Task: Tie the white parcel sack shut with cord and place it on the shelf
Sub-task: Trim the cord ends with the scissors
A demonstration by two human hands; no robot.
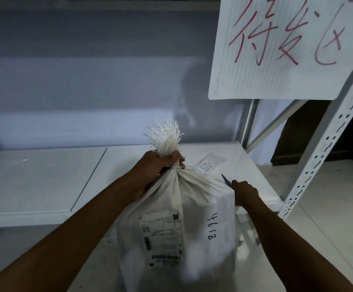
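The white parcel sack [192, 207] stands upright at the front edge of the white shelf [45, 178], a shipping label and handwritten digits on its side. Its neck is gathered, with a frayed white tuft [166, 138] sticking up. My left hand [158, 165] is shut around that gathered neck. My right hand [245, 192] presses against the sack's upper right side; a thin dark pointed object [226, 179] pokes out beside its fingers. I cannot make out a cord at the neck.
A flat white parcel with a label [208, 164] lies on the shelf behind the sack. A perforated metal upright [323, 148] stands at the right. A paper sign with red writing [287, 45] hangs above. A grey wall backs the shelf.
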